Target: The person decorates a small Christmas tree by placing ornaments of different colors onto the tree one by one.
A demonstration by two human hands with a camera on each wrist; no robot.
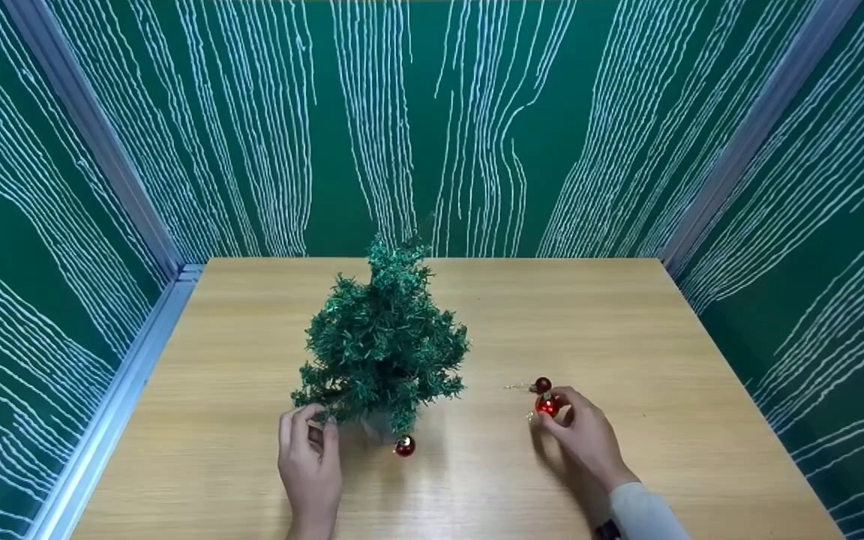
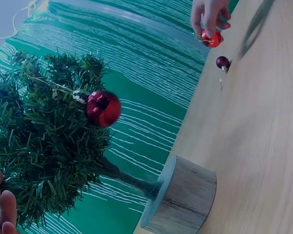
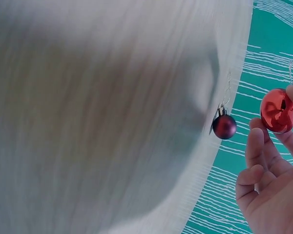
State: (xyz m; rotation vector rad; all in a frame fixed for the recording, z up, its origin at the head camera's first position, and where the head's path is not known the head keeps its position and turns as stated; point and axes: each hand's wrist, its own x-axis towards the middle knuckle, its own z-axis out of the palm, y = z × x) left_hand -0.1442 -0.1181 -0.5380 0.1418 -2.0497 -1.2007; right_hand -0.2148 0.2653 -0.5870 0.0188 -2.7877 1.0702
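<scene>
Left hand (image 1: 310, 459) at green tree (image 1: 387, 341), grip unclear.

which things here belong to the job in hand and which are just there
Seemingly the job:
small green tree
held red bauble, in the right hand
hanging red bauble, on the tree
darker bauble, lying nearby

Just there:
wooden table
white-streaked green walls

Left hand (image 1: 310, 461) reached forward from the bottom edge, fingers bent, thumb apart. Right hand (image 1: 588, 435) held a thumb-and-finger pinch, other fingers bent, forearm (image 1: 646, 514) angled in from lower right. Hands were well apart.
</scene>
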